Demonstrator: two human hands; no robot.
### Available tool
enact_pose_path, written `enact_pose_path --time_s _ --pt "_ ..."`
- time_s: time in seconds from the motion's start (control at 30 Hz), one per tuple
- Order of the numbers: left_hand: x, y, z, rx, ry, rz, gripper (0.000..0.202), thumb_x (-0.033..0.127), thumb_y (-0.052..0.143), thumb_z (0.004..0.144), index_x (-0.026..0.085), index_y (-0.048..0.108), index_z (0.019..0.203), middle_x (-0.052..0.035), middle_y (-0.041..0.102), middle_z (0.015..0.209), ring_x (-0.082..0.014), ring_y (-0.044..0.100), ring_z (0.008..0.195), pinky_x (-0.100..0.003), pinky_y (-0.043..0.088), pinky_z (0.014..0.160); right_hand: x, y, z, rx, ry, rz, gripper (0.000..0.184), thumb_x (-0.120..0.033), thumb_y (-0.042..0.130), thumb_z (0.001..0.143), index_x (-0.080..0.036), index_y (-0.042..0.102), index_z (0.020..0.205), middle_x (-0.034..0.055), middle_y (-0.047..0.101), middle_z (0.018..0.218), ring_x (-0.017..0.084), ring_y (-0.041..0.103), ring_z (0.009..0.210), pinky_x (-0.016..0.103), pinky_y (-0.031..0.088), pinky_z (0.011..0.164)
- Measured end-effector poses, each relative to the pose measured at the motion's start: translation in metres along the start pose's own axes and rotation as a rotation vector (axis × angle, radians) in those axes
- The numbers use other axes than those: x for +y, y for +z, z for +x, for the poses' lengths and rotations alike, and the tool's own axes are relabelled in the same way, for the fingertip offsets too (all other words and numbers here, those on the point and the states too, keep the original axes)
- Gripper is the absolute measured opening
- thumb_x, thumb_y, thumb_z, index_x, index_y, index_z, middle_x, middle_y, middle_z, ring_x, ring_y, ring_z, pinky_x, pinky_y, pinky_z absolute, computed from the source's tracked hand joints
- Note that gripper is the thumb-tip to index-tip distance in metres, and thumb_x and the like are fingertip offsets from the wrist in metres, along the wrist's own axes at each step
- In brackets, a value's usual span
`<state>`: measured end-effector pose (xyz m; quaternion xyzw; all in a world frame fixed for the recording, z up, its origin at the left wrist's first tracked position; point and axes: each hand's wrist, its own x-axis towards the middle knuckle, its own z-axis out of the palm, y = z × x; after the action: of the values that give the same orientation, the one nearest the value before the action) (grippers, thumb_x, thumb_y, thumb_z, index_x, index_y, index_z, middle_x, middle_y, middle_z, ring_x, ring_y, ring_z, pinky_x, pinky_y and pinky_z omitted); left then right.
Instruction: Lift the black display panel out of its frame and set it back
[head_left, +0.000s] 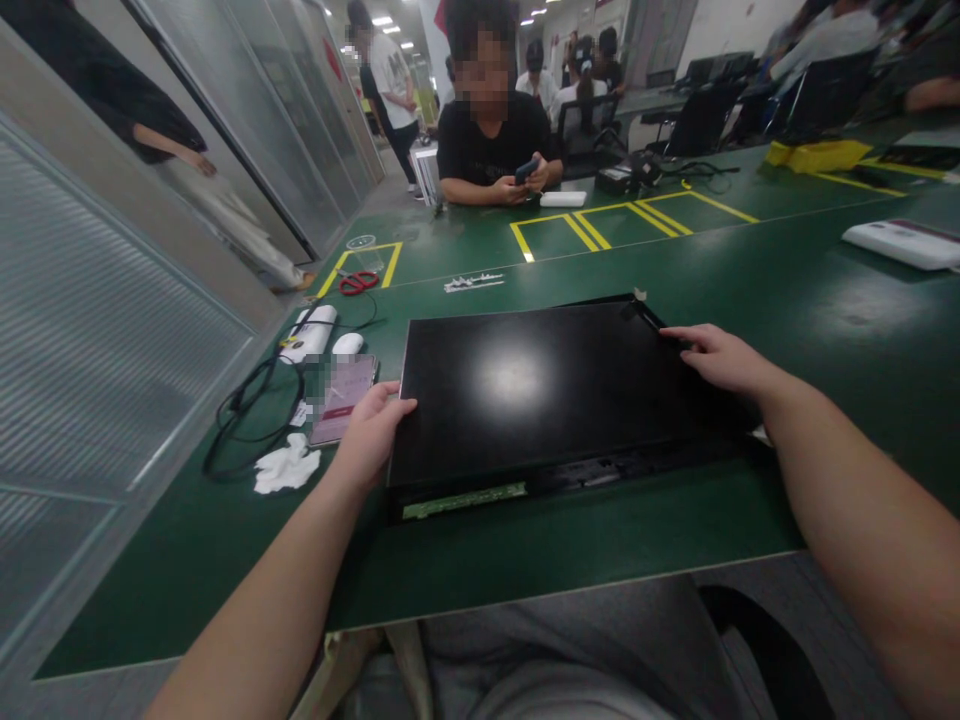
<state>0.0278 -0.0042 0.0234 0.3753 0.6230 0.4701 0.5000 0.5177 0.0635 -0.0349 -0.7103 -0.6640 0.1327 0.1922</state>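
A large black flat panel lies on the green table in front of me, with a thin green circuit strip showing along its near edge. My left hand grips the panel's left edge, fingers curled round it. My right hand rests on the panel's right edge near the far corner, fingers pressed against the edge. A small piece of tape sticks up at that far right corner.
Left of the panel lie a phone, a white mouse, a white box, black cables and a crumpled tissue. Red scissors lie farther back. A seated person holds a phone across the table. A white device sits at right.
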Motion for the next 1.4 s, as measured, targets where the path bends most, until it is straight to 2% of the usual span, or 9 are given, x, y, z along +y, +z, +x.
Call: enact_pose_path --time_s 0.13,0.23,0.37,0.5,0.63,0.9,1.03,1.17,1.4 --pt "-0.005 -0.01 0.01 -0.052 0.083 0.07 0.045 0.037 0.08 0.055 0.02 0.063 0.093 0.0013 0.069 0.069 -0.0199 0.065 0.063 -0.029 0.051 0.059 -0.011 -0.003 -0.006 0.03 0.039 0.058 0.059 -0.024 0.056 0.076 -0.024 0.07 0.134 0.0097 0.07 0.108 0.018 0.059 0.074 0.039 0.056 0.08" --pt "-0.008 -0.02 0.018 -0.057 0.185 0.232 0.049 0.048 0.084 0.057 0.018 0.069 0.092 -0.0031 0.072 0.077 -0.0215 0.066 0.072 -0.031 0.051 0.066 -0.02 -0.007 -0.011 0.02 0.079 0.102 0.058 -0.022 0.057 0.076 -0.02 0.07 0.132 0.0113 0.071 0.115 0.016 0.055 0.072 0.035 0.053 0.076" --pt "-0.009 -0.027 0.021 -0.072 0.212 0.469 0.054 0.057 0.079 0.063 0.015 0.073 0.096 -0.0062 0.073 0.082 -0.0242 0.066 0.077 -0.033 0.049 0.071 -0.025 -0.01 -0.014 0.005 0.141 0.15 0.052 -0.024 0.059 0.075 -0.022 0.071 0.125 0.0085 0.072 0.113 0.015 0.055 0.075 0.032 0.051 0.076" --pt "-0.009 -0.027 0.019 -0.03 0.265 0.681 0.057 0.055 0.074 0.069 0.013 0.074 0.107 -0.0053 0.072 0.083 -0.0246 0.066 0.078 -0.033 0.047 0.071 -0.026 -0.011 -0.013 0.017 0.173 0.157 0.051 -0.026 0.06 0.071 -0.023 0.072 0.121 0.0077 0.072 0.112 0.016 0.057 0.076 0.034 0.051 0.076" --pt "-0.009 -0.025 0.019 -0.024 0.304 0.788 0.057 0.049 0.071 0.076 0.012 0.073 0.119 -0.0029 0.069 0.081 -0.02 0.06 0.068 -0.032 0.044 0.067 -0.028 -0.012 -0.014 0.03 0.2 0.142 0.053 -0.028 0.06 0.068 -0.024 0.072 0.12 0.0067 0.072 0.104 0.017 0.057 0.073 0.036 0.051 0.075" --pt "-0.014 -0.024 0.023 -0.023 0.284 0.785 0.047 0.039 0.071 0.078 0.011 0.074 0.116 -0.0045 0.067 0.094 -0.0121 0.047 0.057 -0.028 0.04 0.058 -0.016 -0.011 -0.009 0.05 0.205 0.138 0.05 -0.036 0.064 0.065 -0.024 0.072 0.113 0.0047 0.072 0.088 0.022 0.063 0.073 0.042 0.054 0.078" --pt "-0.014 -0.023 0.023 -0.008 0.248 0.78 0.049 0.035 0.073 0.077 0.009 0.072 0.119 -0.0048 0.065 0.093 -0.0128 0.049 0.059 -0.029 0.043 0.062 -0.008 -0.011 -0.008 0.052 0.178 0.192 0.048 -0.037 0.067 0.061 -0.025 0.07 0.108 0.0065 0.075 0.097 0.024 0.066 0.082 0.044 0.055 0.084" --pt "-0.013 -0.022 0.022 -0.005 0.238 0.8 0.048 0.035 0.073 0.077 0.009 0.072 0.117 -0.0058 0.065 0.096 -0.0144 0.052 0.063 -0.031 0.046 0.067 -0.004 -0.015 -0.011 0.0 0.144 0.251 0.059 -0.032 0.067 0.058 -0.026 0.068 0.116 0.0079 0.075 0.111 0.025 0.067 0.089 0.047 0.056 0.092" --pt "-0.012 -0.023 0.023 -0.003 0.243 0.833 0.049 0.037 0.071 0.076 0.01 0.072 0.117 -0.0066 0.066 0.099 -0.0153 0.053 0.066 -0.032 0.048 0.071 0.004 -0.016 -0.011 -0.069 0.028 0.279 0.062 -0.029 0.065 0.062 -0.027 0.065 0.124 0.0083 0.073 0.116 0.024 0.068 0.094 0.044 0.056 0.097"
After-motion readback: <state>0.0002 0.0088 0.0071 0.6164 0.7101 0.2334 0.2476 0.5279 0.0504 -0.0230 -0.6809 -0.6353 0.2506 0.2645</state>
